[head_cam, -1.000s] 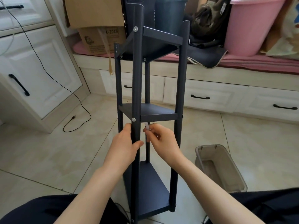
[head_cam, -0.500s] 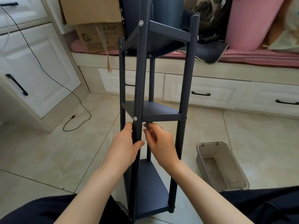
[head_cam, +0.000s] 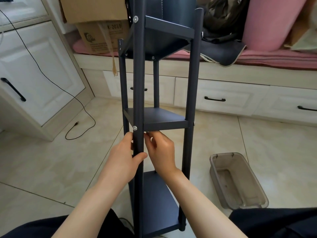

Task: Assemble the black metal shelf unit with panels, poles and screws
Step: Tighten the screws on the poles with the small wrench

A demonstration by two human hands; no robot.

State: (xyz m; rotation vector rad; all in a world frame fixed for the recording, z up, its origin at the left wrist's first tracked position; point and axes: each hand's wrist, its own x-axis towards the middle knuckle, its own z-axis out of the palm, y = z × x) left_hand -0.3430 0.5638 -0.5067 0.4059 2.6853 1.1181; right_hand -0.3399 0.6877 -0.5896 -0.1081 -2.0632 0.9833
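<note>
shelf unit: tall black metal shelf unit (head_cam: 159, 121) with three panels and four round poles, standing upright on the tiled floor at centre frame, between the person's knees.
left hand: left hand (head_cam: 126, 156) wraps the near front pole (head_cam: 138, 83) just under the middle panel (head_cam: 154, 116), thumb across the front of the pole, fingers behind it.
right hand: right hand (head_cam: 162, 152) at 3 o'clock of that pole, fingers curled and pinched up under the middle panel's front edge; what it holds is hidden, cannot tell if it is a tool or a nut.
screw: round silver screw head (head_cam: 135, 128) on the near pole at middle-panel height, 12 o'clock of the left hand.
risk 1: unit is tall and narrow; a hard sideways twist at mid height could tip it toward the clear plastic tub (head_cam: 238, 181) at 4 o'clock.
risk 2: right hand works blind under the panel; small part could slip and drop onto the bottom panel (head_cam: 159, 208) or floor.
risk 3: if the pole rotates in the left grip, the screw likely just spins without tightening.
writing: brown cardboard box (head_cam: 103, 38) at 11 o'clock reads "K-2019" beside a round printed logo; smaller print unreadable.
</note>
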